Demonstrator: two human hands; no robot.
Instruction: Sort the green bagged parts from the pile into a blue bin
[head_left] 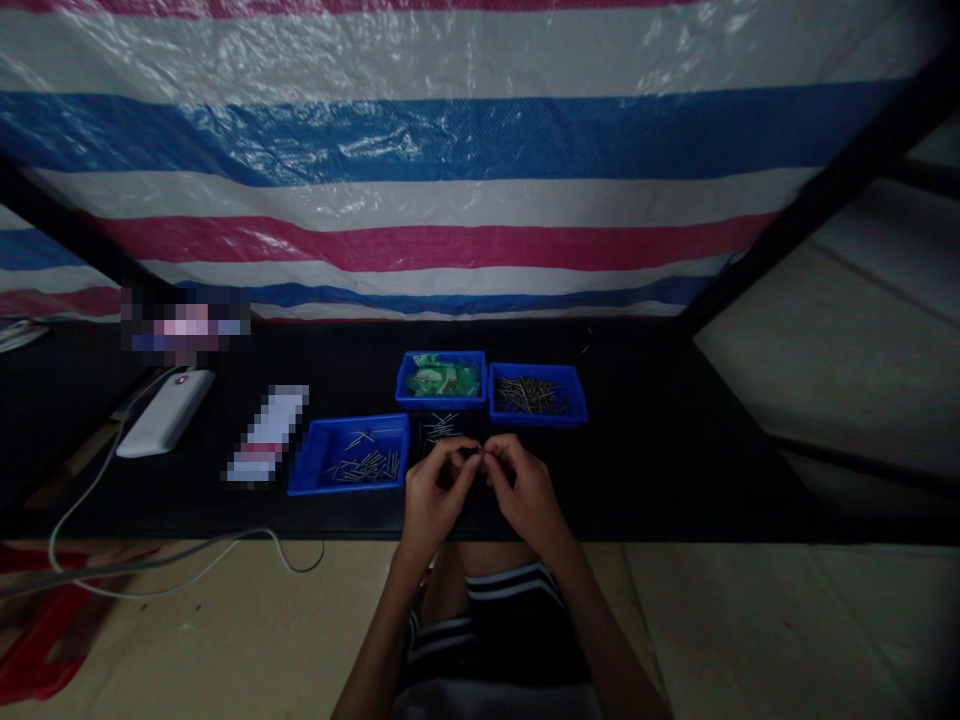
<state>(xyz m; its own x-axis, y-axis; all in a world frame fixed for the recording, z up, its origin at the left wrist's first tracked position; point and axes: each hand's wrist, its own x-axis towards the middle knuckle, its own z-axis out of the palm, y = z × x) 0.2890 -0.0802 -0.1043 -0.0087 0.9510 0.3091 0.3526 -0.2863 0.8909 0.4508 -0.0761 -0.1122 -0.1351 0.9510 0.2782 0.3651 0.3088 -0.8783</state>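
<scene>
My left hand (439, 490) and my right hand (523, 487) meet fingertip to fingertip above the black table, both pinched closed. Whatever lies between the fingertips is too small and dark to make out. Just behind my left hand, several thin metal pins (440, 428) lie loose on the table. To the left stands a blue tray (311, 460) with more slim metal pins in it. Beyond my hands is a blue tray (441, 403) of green and clear plastic packets (444, 379). Right of it, another blue tray (576, 400) holds a heap of brownish metal pins (531, 394).
A white power bank (166, 412) with a cable (71, 520) lies at the left on the black table (660, 450). Nearer the trays is a pixelated flat object (268, 435). A striped plastic sheet (450, 140) hangs behind. A red stool (45, 640) stands on the floor at the lower left.
</scene>
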